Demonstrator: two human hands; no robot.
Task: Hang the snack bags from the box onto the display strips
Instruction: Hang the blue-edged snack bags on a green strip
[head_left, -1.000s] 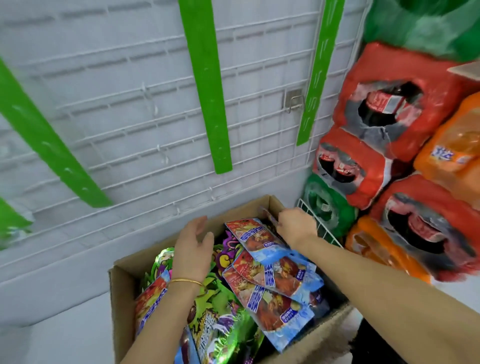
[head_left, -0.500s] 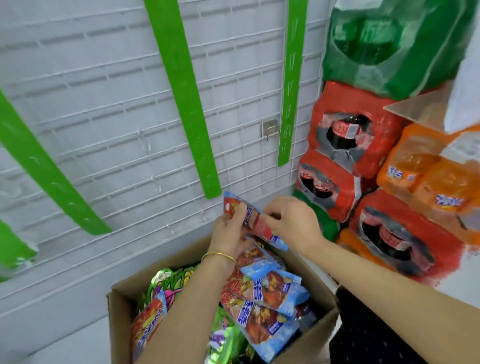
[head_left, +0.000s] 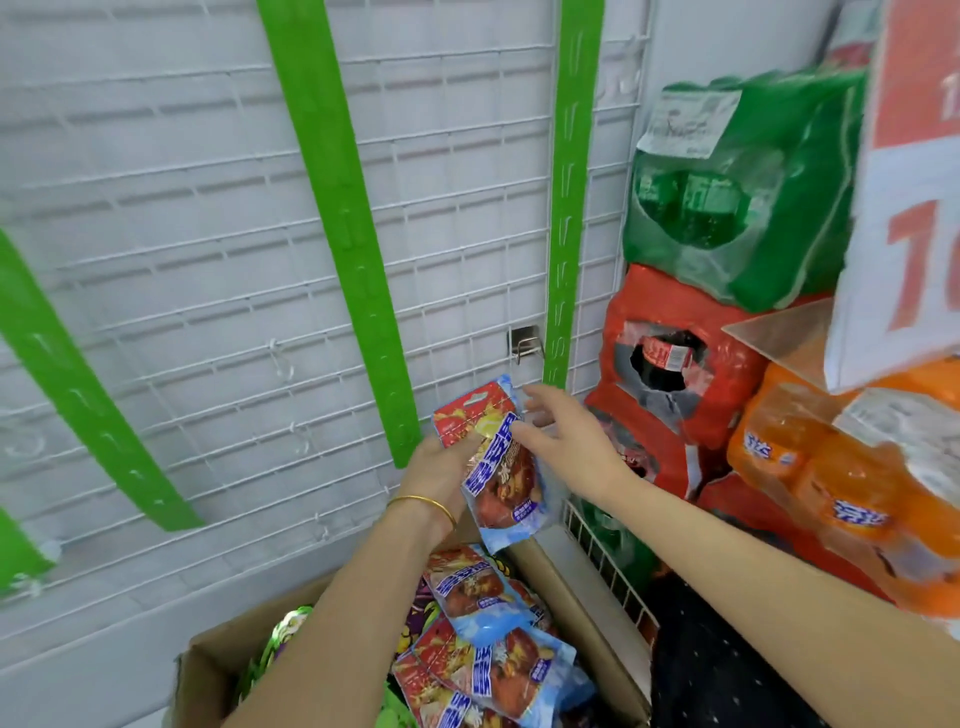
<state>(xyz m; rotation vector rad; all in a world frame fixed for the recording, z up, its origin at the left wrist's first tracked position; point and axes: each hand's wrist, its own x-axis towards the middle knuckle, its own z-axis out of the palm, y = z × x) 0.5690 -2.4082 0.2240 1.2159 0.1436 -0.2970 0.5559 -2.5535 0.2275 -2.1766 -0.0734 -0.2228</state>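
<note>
The snack bag (head_left: 501, 467) is red and blue. It is up in the air, above the box (head_left: 576, 592) and close to the white wire wall (head_left: 182, 260). It stands almost straight up. Its top end, with the small hang hole, points up and leans a bit left.

The bag sits between the bottom ends of two green strips. The middle strip (head_left: 353, 249) is just to its left. The right strip (head_left: 569, 208) ends just above and to its right.

The left hand (head_left: 441, 470) grips the bag from the left, with fingers curled round its side. The right hand (head_left: 569, 441) is just to the right, fingers straight and spread out. Its thumb seems to touch the bag's edge. It grips nothing.

I think the bag's hole goes onto a strip next.
</note>
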